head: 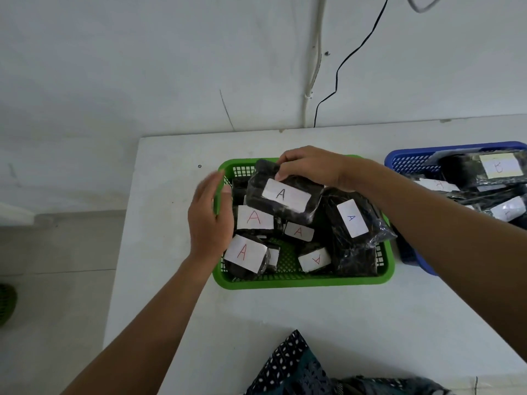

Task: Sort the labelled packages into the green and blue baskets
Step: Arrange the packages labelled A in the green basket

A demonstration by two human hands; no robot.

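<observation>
the black plastic-wrapped package with a white label marked "a" in black sat tilted on top of the pile at the far side of the green perforated plastic basket. your right hand gripped its far upper edge, fingers curled over the wrap and thumb pressed near the label. under and around it lay more black wrapped packages, each with a white "a" label: two lettered in red on the left, a small one in the middle, one upside down near the front, and a taller one lettered in blue on the right. your left hand was open, fingers spread and blurred, just beside the basket's left rim and holding nothing. the blue perforated plastic basket stood just to the right of the green one, holding black packages whose labels you could not read clearly. both baskets rested on the white table, which stood against a white wall.
</observation>
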